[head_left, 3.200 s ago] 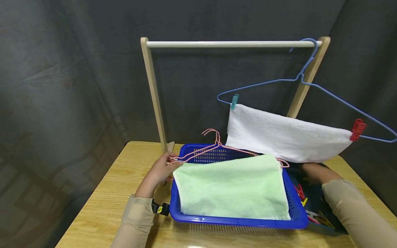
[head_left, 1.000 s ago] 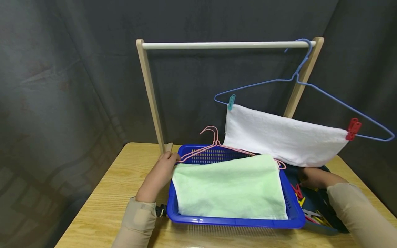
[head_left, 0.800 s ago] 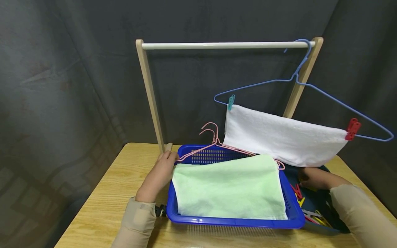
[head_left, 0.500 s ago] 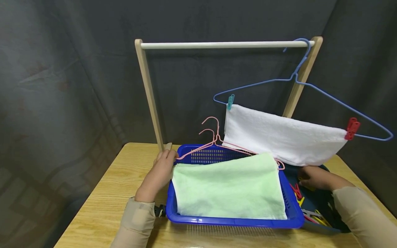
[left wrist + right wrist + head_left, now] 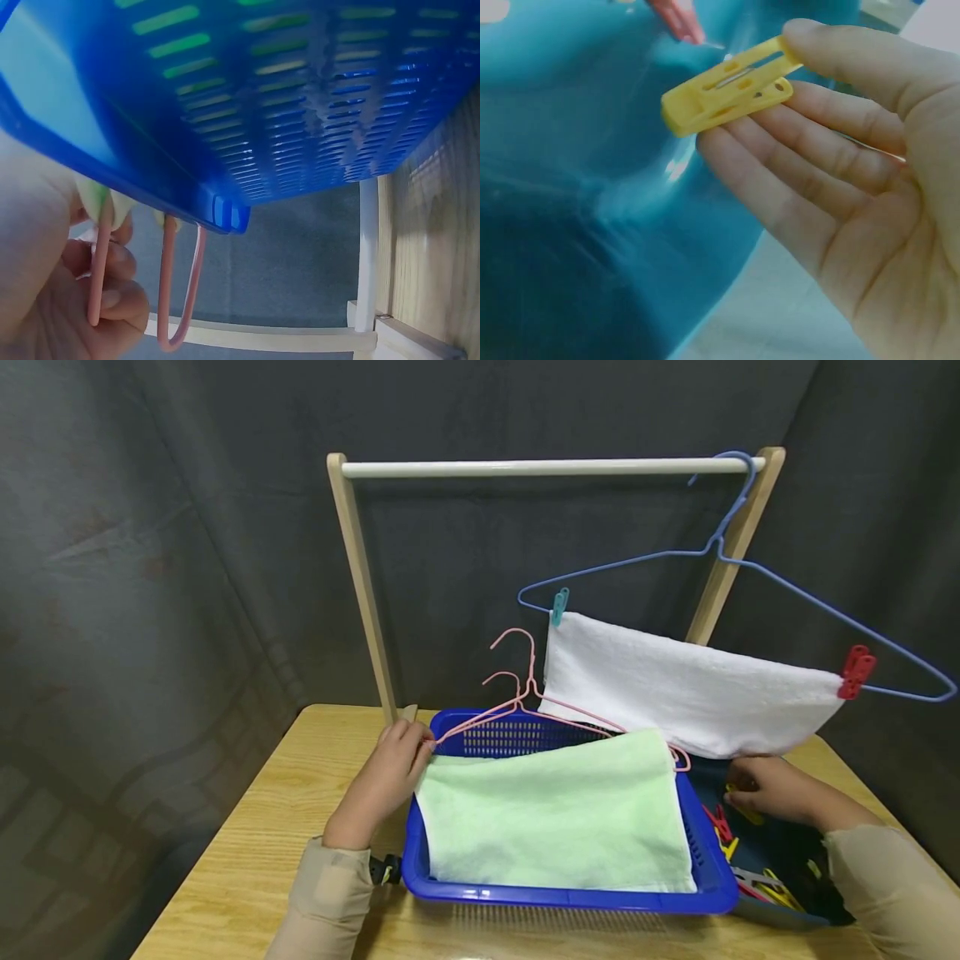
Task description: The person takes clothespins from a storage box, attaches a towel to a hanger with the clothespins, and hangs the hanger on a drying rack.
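Observation:
My left hand (image 5: 388, 777) grips the left end of a pink hanger (image 5: 532, 672) together with a corner of the light green towel (image 5: 555, 818). That towel lies folded across the blue basket (image 5: 570, 897). A second pink hanger (image 5: 517, 687) sits just behind and lower; in the left wrist view its looped end (image 5: 166, 292) hangs beside my fingers. Over the dark teal bin (image 5: 577, 172), my right hand (image 5: 780, 793) pinches a yellow clothespin (image 5: 727, 86) between thumb and fingertips.
On a rack with a white rail (image 5: 555, 468), a blue hanger (image 5: 637, 558) carries a white towel (image 5: 682, 689) held by a teal clothespin (image 5: 559, 607) and a red clothespin (image 5: 856, 672). Several loose clothespins (image 5: 772, 887) lie in the bin, close to the basket's right side.
One pink hanger's hook has risen above the other. My left fingers have closed over the hanger end. My right hand, deeper in the bin before, has come up slightly with the yellow clothespin.

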The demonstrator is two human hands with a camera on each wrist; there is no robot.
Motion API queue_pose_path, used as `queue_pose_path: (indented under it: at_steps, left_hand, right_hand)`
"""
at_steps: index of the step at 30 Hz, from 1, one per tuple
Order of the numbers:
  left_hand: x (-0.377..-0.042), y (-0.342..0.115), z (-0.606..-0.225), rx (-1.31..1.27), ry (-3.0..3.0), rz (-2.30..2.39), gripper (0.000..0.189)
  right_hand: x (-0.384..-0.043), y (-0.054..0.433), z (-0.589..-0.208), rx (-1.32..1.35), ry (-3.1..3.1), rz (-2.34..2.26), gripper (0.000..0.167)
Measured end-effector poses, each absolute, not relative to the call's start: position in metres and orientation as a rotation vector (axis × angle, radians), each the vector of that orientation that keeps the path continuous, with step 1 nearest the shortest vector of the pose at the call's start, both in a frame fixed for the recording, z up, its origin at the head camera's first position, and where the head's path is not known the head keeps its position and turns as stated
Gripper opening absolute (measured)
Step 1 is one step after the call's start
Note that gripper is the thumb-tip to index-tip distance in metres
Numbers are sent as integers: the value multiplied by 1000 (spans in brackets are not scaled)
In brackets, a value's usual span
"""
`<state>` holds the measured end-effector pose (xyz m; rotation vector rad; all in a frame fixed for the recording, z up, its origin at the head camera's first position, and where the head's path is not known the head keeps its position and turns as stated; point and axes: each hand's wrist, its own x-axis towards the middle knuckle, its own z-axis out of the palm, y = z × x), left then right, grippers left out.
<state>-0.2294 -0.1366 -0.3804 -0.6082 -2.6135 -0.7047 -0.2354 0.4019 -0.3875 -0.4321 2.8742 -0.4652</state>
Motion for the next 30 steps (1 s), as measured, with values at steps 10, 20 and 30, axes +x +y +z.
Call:
queue_pose_path:
  at_steps: [10, 20, 30]
  left_hand:
    - [-224, -136, -377, -588, -2559, -830, 11]
    - [-223, -135, -375, -649, -2399, -883, 7]
    - [-222, -136, -372, -629, -2329, -982, 8]
  right_hand:
    - [-220, 393, -379, -515, 3086, -529, 20]
    - [-210, 385, -380, -505, 3226, -584, 24]
    - [-200, 376, -377, -368, 3347, -748, 33]
